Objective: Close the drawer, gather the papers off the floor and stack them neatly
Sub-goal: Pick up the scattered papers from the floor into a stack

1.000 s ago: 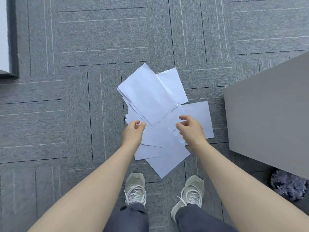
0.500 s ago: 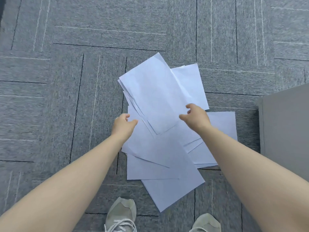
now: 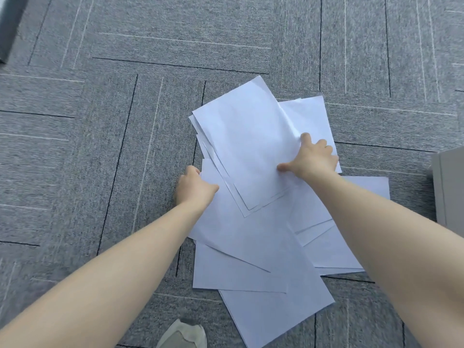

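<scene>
Head view shows the loose white paper sheets (image 3: 263, 222) fanned out unstacked on the grey carpet-tile floor (image 3: 100, 146). Right hand (image 3: 313, 159) presses spread fingers flat on the topmost sheet, gripping nothing; left hand (image 3: 194, 188) curls at that pile's left edge, its hold hidden. Gathering looks barely begun; the drawer is not in sight.

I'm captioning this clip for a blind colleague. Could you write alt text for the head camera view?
Two bare arms reach down to a loose, fanned pile of white papers on grey carpet tiles: the right hand presses on the top sheets, the left hand is at the pile's left edge. A grey cabinet corner shows at right, a shoe toe below.
</scene>
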Tool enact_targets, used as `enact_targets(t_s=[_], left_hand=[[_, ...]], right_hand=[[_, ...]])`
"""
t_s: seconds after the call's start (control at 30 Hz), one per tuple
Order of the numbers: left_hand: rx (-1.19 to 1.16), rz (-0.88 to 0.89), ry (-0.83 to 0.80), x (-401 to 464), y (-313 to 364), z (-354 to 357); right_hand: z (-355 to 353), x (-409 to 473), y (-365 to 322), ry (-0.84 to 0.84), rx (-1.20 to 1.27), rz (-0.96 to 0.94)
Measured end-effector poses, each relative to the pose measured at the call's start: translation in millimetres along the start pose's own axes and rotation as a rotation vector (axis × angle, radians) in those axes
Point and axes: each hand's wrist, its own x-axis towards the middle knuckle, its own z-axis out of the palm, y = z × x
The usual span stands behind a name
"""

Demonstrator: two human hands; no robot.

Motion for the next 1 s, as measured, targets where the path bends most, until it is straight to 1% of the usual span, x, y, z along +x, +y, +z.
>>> enact_targets(t_s=[0.13,0.23,0.33,0.4,0.47,0.53,0.63,0.7,0.77,0.83,0.93,1.0], left_hand=[[0.001,0.070,0.043,0.4,-1.7,6.5],[0.004,0.099,0.020,-0.4,0.2,13.7],[0.067,0.116,-0.015,-4.3,0.4,20.3],[0.049,0.100,-0.027,-8.5,-0.6,23.3],[-0.072,0.088,-0.041,-12.3,-2.5,25.5],[-0.283,0.055,-0.090,-14.6,-4.9,26.6],[-0.606,0.017,-0.156,-18.5,-7.1,21.7],[-0.761,-0.022,-0.164,-17.8,-9.4,18.6],[-0.908,-0.063,-0.184,-13.3,-13.3,18.0],[-0.964,-0.071,-0.232,-9.7,-15.0,17.0],[-0.852,-0.019,-0.259,-7.8,-13.0,16.0],[-0.823,-0.032,-0.249,-4.5,-13.4,18.9]], right_hand=[[-4.1,5.7,-3.3,-0.048,0.011,0.041],[-7.8,5.2,-4.0,-0.099,0.103,0.033],[-5.8,-2.1,1.8,-0.159,0.167,0.022],[-3.6,-9.5,11.7,-0.225,0.206,0.016],[-1.7,-16.9,25.7,-0.283,0.319,0.009],[1.3,-23.9,41.8,-0.292,0.430,0.003],[11.3,-36.3,61.5,-0.339,0.464,0.005],[20.6,-43.8,67.5,-0.382,0.548,0.012],[30.2,-49.1,68.4,-0.386,0.643,0.034],[37.5,-53.2,64.7,-0.380,0.699,0.038],[44.2,-57.9,57.2,-0.370,0.708,-0.012],[45.3,-64.2,52.7,-0.395,0.662,-0.082]])
